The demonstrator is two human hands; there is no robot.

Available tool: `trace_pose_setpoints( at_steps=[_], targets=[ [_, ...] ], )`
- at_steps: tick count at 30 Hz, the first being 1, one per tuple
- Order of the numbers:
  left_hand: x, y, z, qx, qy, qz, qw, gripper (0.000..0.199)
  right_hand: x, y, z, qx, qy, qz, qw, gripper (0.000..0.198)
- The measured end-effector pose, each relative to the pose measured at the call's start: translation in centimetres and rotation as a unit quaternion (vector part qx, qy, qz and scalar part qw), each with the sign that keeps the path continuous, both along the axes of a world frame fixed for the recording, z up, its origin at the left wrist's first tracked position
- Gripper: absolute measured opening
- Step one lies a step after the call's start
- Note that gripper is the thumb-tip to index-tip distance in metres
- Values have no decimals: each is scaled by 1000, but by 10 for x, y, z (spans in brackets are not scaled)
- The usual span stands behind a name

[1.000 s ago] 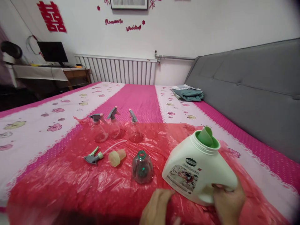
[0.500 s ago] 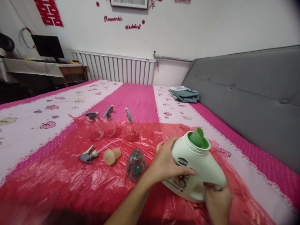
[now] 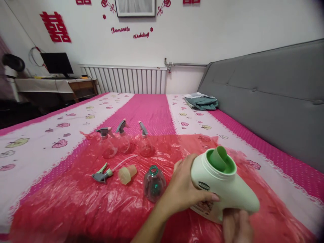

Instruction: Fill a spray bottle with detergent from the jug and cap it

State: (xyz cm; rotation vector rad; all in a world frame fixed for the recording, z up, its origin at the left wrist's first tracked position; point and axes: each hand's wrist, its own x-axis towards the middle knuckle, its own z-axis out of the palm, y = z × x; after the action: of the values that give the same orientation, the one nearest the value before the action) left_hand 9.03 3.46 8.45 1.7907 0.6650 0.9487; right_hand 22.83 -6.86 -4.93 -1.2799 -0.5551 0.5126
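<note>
Both my hands are on a large pale green detergent jug (image 3: 215,179), its mouth uncapped and a green pour spout inside the neck. My left hand (image 3: 184,189) wraps the near-left side below the neck. At the jug's handle, my right hand (image 3: 236,224) is closed and slightly blurred. The jug tilts a little. Left of it stands a clear bottle (image 3: 154,187) with a green open rim and no sprayer. A yellowish cap with a pale pinkish top (image 3: 127,174) lies beside that, then a loose grey-green spray trigger (image 3: 102,174) with its tube.
Three clear spray bottles (image 3: 146,146) with grey triggers stand behind. A red plastic sheet (image 3: 83,202) covers the near part of the bed. Folded clothes (image 3: 202,102) lie near the grey headboard (image 3: 273,81).
The jug and both hands have tilted further to the right, its mouth turning more towards me. The view has shifted upward and slightly left; the bottles and loose parts keep their places.
</note>
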Motion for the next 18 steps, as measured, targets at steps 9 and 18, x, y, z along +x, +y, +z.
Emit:
trace_pose_setpoints(
  at_steps=[9,18],
  targets=[
    [-37,-63,-21,168,14,223,960,73,-1,45,75,87,135,-6,987,92],
    [-101,-36,-101,124,100,407,900,83,3,57,79,95,68,4,993,127]
  ],
)
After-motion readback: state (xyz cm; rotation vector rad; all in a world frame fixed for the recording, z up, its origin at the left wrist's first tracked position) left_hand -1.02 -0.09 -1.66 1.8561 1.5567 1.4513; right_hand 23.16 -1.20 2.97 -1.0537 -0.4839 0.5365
